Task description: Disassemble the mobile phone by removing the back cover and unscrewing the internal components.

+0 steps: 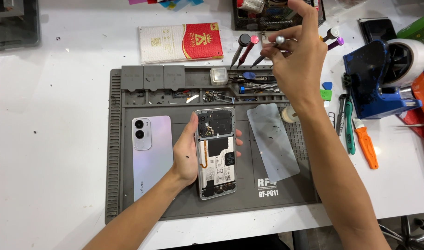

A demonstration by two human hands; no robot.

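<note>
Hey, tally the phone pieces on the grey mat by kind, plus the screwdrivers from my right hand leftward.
Opened phone, gripped by the left hand: 1
Back cover: 1
Clear sheet: 1
Screwdrivers, the silver-capped one in the right hand: 3
Total: 6

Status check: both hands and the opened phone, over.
Left hand grips opened phone on mat. Right hand raised, pinching screwdriver. Nothing between them.
</note>
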